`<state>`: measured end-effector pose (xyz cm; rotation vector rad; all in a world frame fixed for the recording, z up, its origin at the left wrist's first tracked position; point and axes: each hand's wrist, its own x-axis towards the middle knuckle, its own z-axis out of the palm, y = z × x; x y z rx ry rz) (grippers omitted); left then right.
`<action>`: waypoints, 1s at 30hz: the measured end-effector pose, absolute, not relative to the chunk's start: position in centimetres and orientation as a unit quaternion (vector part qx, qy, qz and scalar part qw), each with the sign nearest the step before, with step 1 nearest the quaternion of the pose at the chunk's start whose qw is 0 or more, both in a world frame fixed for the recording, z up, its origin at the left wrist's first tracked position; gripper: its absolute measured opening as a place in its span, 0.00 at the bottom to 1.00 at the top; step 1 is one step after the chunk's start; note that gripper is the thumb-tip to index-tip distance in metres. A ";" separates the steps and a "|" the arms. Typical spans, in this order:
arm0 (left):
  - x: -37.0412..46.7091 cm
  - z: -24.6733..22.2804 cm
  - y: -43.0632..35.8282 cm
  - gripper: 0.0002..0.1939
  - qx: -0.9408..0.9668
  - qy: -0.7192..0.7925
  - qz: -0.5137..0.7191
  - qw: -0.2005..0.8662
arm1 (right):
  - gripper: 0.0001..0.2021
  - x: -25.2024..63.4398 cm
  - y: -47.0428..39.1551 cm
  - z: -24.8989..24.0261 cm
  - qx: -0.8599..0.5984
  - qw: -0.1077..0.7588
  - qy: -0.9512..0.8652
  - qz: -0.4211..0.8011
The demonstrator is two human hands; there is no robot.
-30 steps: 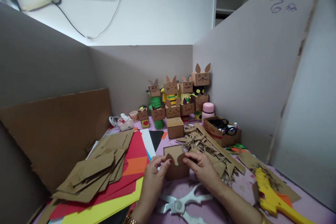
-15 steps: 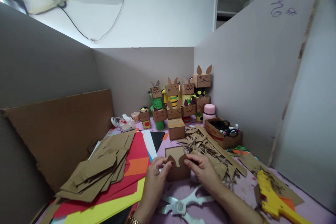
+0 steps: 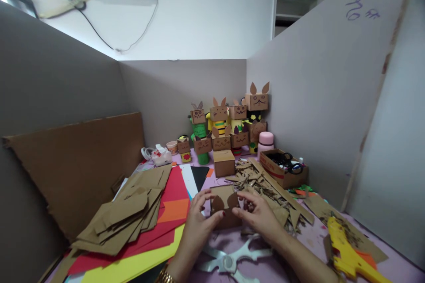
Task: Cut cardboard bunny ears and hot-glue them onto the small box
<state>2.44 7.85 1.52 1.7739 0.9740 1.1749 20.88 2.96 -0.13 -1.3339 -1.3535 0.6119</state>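
Left hand [image 3: 199, 220] and right hand [image 3: 260, 215] cup an eared box [image 3: 227, 221], fingers parted; purple scrawl [image 3: 354, 5] is illegible.

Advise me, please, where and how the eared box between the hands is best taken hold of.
The box is probably best held by its lower sides, from left and right: it is boxy, with thin ears at its front top edge.

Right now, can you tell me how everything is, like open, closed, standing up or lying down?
Eared cardboard box: two ears at its front edge
Silver scissors: spread open, lying flat
Yellow glue gun: lying down; can't tell if it's on
Plain cardboard box: top closed
Supply carton: open on top
Pink flask: upright, capped
Cardboard sheets: stacked
Cardboard scraps: scattered
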 end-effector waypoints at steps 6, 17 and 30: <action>2.9 0.3 8.6 0.45 0.682 0.349 0.434 0.473 | 0.51 20.8 3.5 -0.2 -0.538 0.514 -0.606 0.279; 2.9 -0.2 8.8 0.39 0.640 0.314 0.410 0.569 | 0.47 21.0 4.3 -1.3 -0.489 0.542 -0.608 0.313; 2.7 0.2 8.5 0.45 0.659 0.334 0.430 0.518 | 0.46 20.8 4.0 -1.5 -0.487 0.546 -0.607 0.308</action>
